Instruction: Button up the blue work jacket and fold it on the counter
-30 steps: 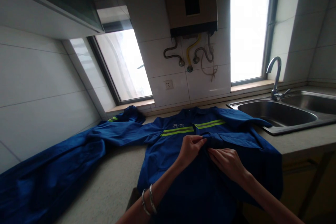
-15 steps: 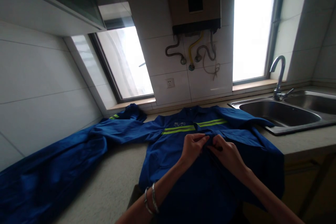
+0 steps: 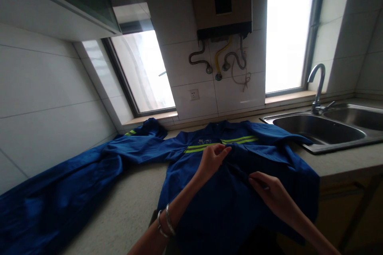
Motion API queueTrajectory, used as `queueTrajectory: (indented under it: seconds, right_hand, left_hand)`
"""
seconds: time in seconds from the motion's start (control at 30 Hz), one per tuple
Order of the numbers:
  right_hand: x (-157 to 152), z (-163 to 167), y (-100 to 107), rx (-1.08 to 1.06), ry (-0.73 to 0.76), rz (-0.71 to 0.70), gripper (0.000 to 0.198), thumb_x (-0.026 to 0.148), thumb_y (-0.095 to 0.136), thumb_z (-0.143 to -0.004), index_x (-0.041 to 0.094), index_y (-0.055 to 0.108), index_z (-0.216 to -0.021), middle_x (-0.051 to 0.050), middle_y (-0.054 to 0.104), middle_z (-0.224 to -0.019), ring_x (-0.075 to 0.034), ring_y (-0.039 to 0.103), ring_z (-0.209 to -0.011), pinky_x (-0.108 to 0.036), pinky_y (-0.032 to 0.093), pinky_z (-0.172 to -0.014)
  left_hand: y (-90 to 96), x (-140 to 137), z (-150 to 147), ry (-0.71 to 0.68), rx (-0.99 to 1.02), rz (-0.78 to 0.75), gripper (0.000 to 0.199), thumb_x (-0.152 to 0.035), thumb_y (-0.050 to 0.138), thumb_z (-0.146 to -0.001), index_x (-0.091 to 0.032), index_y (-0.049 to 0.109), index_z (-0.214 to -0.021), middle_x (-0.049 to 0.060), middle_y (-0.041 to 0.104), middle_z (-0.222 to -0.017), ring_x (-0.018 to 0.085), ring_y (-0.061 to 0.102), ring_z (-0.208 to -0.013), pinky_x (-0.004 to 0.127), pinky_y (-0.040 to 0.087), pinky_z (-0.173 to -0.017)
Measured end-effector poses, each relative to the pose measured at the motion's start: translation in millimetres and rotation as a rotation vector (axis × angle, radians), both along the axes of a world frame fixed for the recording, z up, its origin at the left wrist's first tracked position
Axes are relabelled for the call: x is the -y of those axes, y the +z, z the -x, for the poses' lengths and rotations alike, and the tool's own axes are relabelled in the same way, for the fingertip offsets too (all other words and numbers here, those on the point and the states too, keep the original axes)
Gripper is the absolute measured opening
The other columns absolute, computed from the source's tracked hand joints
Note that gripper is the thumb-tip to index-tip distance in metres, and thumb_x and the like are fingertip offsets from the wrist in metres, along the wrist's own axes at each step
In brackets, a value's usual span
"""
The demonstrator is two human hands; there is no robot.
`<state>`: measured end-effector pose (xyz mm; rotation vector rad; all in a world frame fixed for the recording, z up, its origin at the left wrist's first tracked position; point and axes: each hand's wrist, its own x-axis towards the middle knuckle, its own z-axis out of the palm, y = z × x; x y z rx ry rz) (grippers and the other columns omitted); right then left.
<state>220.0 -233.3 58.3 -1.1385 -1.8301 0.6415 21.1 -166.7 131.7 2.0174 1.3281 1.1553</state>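
A blue work jacket [image 3: 191, 179] with yellow-green stripes lies spread over the counter, its lower part hanging past the front edge. My left hand [image 3: 213, 159], with two silver bangles on the wrist, pinches the jacket's front opening just below the chest stripe. Lower and to the right, my right hand [image 3: 267, 187] has its thumb and fingertips together at the edge of the front panel. The cloth between the two hands is dark, and any button there is too small to make out.
More blue clothing [image 3: 74, 175] stretches along the counter [image 3: 125, 203] at the left. A double steel sink [image 3: 317, 129] with a faucet [image 3: 320, 87] is at the right. A water heater [image 3: 223, 4] hangs on the wall, and a cabinet [image 3: 60, 4] overhangs the upper left.
My hands have moved apart. The left went slightly up and left along the front opening, still pinching cloth. The right moved down and right, shifting the front panel.
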Motion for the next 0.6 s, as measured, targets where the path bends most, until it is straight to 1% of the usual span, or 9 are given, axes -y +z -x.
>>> queueTrajectory:
  seconds: [0.07,0.1,0.13,0.17,0.27,0.33,0.37,0.5,0.6]
  right_hand:
    - [-1,1,6,-0.054,-0.013,0.029,0.030,0.041,0.044,-0.090,0.019,0.062,-0.097,-0.002,0.065,-0.081,-0.015,0.060,-0.072,-0.021,0.045,-0.057]
    - [-1,2,10,-0.076,-0.016,0.033,0.030,0.042,0.044,-0.090,0.019,0.062,-0.098,-0.002,0.065,-0.081,-0.015,0.060,-0.072,-0.021,0.046,-0.057]
    - [-1,3,13,-0.098,-0.019,0.026,0.030,0.042,0.045,-0.090,0.019,0.062,-0.099,-0.001,0.065,-0.081,-0.014,0.060,-0.072,-0.021,0.046,-0.058]
    - [-1,4,16,-0.120,-0.024,0.014,0.030,0.041,0.045,-0.089,0.019,0.062,-0.099,-0.001,0.065,-0.081,-0.014,0.060,-0.072,-0.021,0.046,-0.058]
    - [-3,5,21,-0.179,-0.050,-0.024,0.030,0.042,0.047,-0.088,0.018,0.062,-0.098,-0.001,0.063,-0.078,-0.013,0.059,-0.070,-0.020,0.047,-0.058]
    - [-4,4,21,-0.205,-0.069,-0.033,0.030,0.042,0.049,-0.087,0.018,0.063,-0.098,-0.001,0.063,-0.077,-0.013,0.058,-0.068,-0.019,0.047,-0.057]
    - [-4,4,20,-0.216,-0.079,-0.033,0.030,0.042,0.050,-0.087,0.018,0.063,-0.097,-0.001,0.063,-0.078,-0.013,0.058,-0.067,-0.019,0.047,-0.056]
    - [-4,3,17,-0.247,-0.121,-0.039,0.030,0.043,0.053,-0.084,0.018,0.066,-0.093,-0.003,0.066,-0.082,-0.015,0.060,-0.071,-0.020,0.049,-0.055]
    - [-1,3,20,-0.292,-0.112,-0.033,0.030,0.044,0.056,-0.082,0.018,0.065,-0.095,-0.004,0.066,-0.082,-0.016,0.062,-0.072,-0.022,0.051,-0.058]
  left_hand:
    - [9.4,14,-2,0.109,-0.191,-0.168,0.043,-0.056,0.052,-0.081,-0.014,0.064,-0.085,0.004,0.061,-0.076,0.013,0.055,-0.063,0.025,0.042,-0.060]
    - [13.4,22,-3,0.131,-0.280,-0.215,0.044,-0.058,0.052,-0.080,-0.015,0.063,-0.083,0.004,0.061,-0.082,0.015,0.055,-0.069,0.027,0.042,-0.065]
    - [16.5,30,-5,0.115,-0.367,-0.233,0.046,-0.060,0.052,-0.079,-0.016,0.062,-0.083,0.005,0.061,-0.085,0.017,0.056,-0.074,0.028,0.042,-0.068]
    - [18.6,38,-6,0.068,-0.452,-0.233,0.048,-0.064,0.052,-0.077,-0.017,0.062,-0.083,0.005,0.061,-0.087,0.019,0.056,-0.080,0.029,0.042,-0.070]
    - [20.0,51,-10,-0.107,-0.656,-0.224,0.056,-0.070,0.056,-0.069,-0.018,0.063,-0.087,0.008,0.061,-0.090,0.026,0.053,-0.093,0.034,0.043,-0.076]
    - [19.1,52,-11,-0.169,-0.712,-0.224,0.056,-0.068,0.059,-0.067,-0.017,0.063,-0.089,0.008,0.062,-0.089,0.027,0.053,-0.092,0.035,0.042,-0.077]
    - [18.7,51,-10,-0.206,-0.718,-0.223,0.053,-0.065,0.061,-0.068,-0.017,0.064,-0.089,0.007,0.062,-0.088,0.025,0.054,-0.090,0.033,0.042,-0.077]
    - [17.9,47,-10,-0.398,-0.699,-0.240,0.030,-0.046,0.064,-0.077,-0.019,0.065,-0.091,0.004,0.063,-0.086,0.019,0.057,-0.083,0.027,0.041,-0.075]
    - [18.7,46,-10,-0.440,-0.672,-0.258,0.021,-0.038,0.062,-0.081,-0.020,0.068,-0.089,0.005,0.063,-0.089,0.018,0.058,-0.085,0.027,0.040,-0.078]
